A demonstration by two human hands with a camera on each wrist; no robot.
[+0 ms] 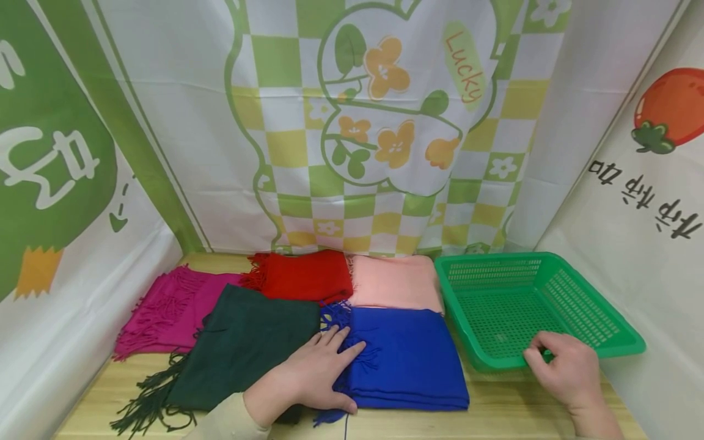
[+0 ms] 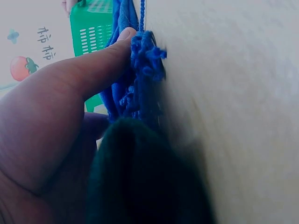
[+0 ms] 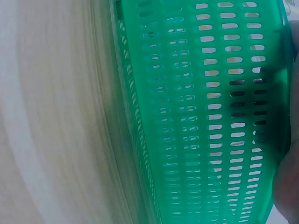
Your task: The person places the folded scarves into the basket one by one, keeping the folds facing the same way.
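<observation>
A folded blue scarf (image 1: 407, 360) lies at the middle front of the table, its fringe (image 2: 148, 58) toward the left. Spread flat, my left hand (image 1: 312, 374) rests across that fringe and the right edge of a folded dark green scarf (image 1: 255, 342). In the left wrist view the thumb (image 2: 100, 65) touches the blue fringe. My right hand (image 1: 569, 370) has its fingers curled over the near rim of a green plastic basket (image 1: 605, 308) and grips it. The basket's slotted wall (image 3: 196, 121) fills much of the right wrist view; only part of that hand shows there.
Behind lie a folded magenta scarf (image 1: 181, 305), a red scarf (image 1: 308, 275) and a pink cloth (image 1: 396, 282). The basket stands right of the blue and pink cloths. Printed fabric (image 1: 379, 208) hangs behind the wooden table (image 1: 511, 403) and along both sides.
</observation>
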